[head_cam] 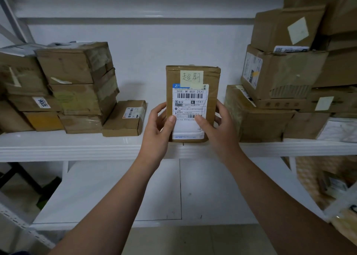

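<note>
Placing step, likely: left hand (158, 128) and right hand (219, 128) clasp the upright parcel (193, 102), thumbs in front, fingers (220, 108) curled behind, its base at the shelf (77, 146) edge (label outward). Next, probably: push back, release.

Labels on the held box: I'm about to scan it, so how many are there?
2: a yellow note at the top of the box, and a white shipping label just below it. Other faces are hidden.
</note>
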Motion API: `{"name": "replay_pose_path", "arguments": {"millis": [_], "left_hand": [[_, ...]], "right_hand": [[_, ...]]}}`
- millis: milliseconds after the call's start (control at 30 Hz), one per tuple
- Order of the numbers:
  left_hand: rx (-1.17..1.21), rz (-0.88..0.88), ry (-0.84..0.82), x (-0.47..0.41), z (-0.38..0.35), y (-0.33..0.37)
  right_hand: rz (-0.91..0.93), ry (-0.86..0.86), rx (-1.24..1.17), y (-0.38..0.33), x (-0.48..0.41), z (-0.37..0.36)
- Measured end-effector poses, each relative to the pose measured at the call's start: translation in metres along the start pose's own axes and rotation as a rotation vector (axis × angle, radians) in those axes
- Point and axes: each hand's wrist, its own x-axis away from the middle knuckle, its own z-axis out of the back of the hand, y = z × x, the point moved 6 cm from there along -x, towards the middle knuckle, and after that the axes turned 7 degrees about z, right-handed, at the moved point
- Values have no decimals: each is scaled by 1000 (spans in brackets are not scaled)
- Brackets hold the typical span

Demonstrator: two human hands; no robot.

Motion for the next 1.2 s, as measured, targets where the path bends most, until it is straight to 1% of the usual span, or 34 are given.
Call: {"name": "replay_pose_path", "arguments": {"millis": [200, 367, 600, 800, 1000, 1167, 1200], "left_hand": [[5, 4, -64, 20, 11, 7], [-20, 14, -137, 44, 23, 13], [20, 73, -306, 94, 24, 2], [2, 141, -471, 145, -14, -15], [-4, 211, -594, 200, -61, -24], [-58, 251, -607, 243, -113, -32], [-71, 264, -635, 255, -128, -33]], "right_hand": [[28, 38, 38, -19, 26, -3], [-35, 87, 44, -35, 62, -4], [-119, 182, 14, -54, 136, 5], [-220, 308, 70, -59, 204, 48], [-356, 476, 89, -63, 272, 101], [-436, 653, 85, -71, 333, 169], [-442, 681, 71, -74, 348, 185]]}}
